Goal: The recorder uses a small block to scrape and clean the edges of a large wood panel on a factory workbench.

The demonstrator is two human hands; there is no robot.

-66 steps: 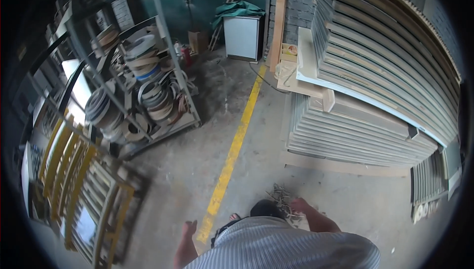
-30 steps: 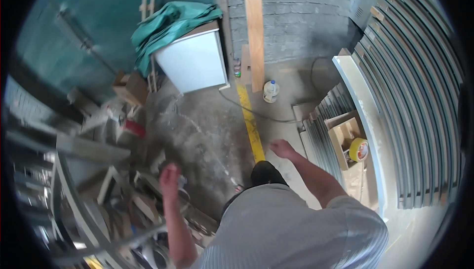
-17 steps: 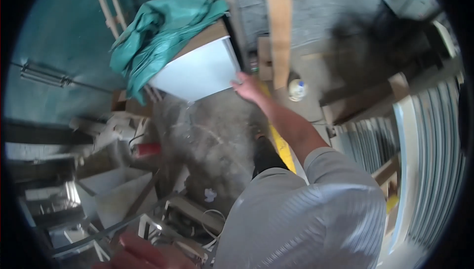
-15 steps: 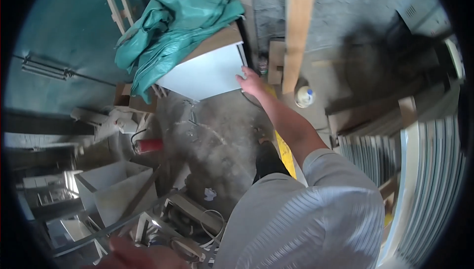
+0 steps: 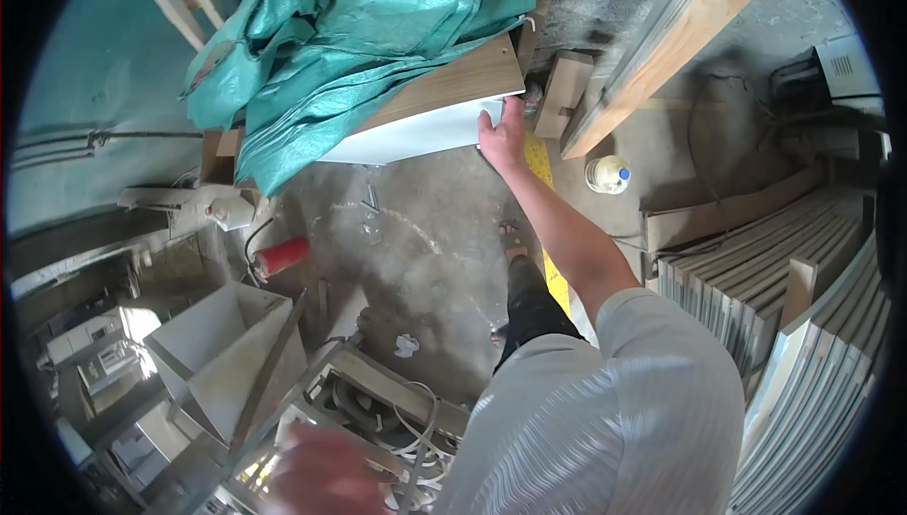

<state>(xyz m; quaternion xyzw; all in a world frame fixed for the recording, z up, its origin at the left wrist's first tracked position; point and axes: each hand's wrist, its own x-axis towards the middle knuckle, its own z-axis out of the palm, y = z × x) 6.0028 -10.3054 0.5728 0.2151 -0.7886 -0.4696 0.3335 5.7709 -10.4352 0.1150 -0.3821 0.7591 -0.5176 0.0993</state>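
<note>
- White cabinet (image 5: 416,134) is located at the far side, partly covered by green tarpaulin (image 5: 378,5).
- Right hand (image 5: 504,137) is placed at its right edge, thumb parted; firm hold cannot be confirmed.
- Left hand (image 5: 326,472) is blurred, near left; closure cannot be told.
- Cabinet is judged heavy, stiff, smooth-faced, best grasped by edges.

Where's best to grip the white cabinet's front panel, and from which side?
Probably the white panel by its right edge, coming from the right: that edge is exposed, with the right hand at it, while the green tarp hangs over the left end.
</note>
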